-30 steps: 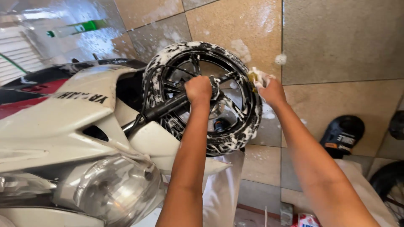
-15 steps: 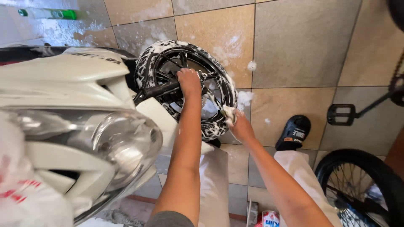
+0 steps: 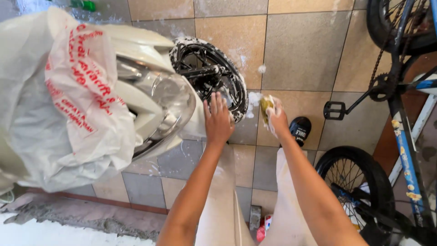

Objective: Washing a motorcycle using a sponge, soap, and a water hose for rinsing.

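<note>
You were in the middle of soaping the front wheel (image 3: 207,75) of the white scooter (image 3: 150,98); that is my reading of the step, since foam covered the black tyre and spokes. The wheel stood on the tiled floor (image 3: 296,50), far from you and to the right of the headlight. Your left hand (image 3: 217,119) lay flat with the fingers (image 3: 214,101) spread, the tips touching or just off the near edge of the tyre; I cannot tell which. Your right hand (image 3: 275,119) was just right of the wheel and clear of it, its fingers pinching a foamy yellow sponge (image 3: 265,105). A white plastic bag (image 3: 68,105) with red print draped the scooter's left side. A black sandal (image 3: 300,130) showed below the sponge hand, and a blue bicycle (image 3: 400,114) leaned at the far right.

To go on, the sponge would need to come back left onto the rim, with the left hand steadying or turning the wheel so an unscrubbed part faces you.
</note>
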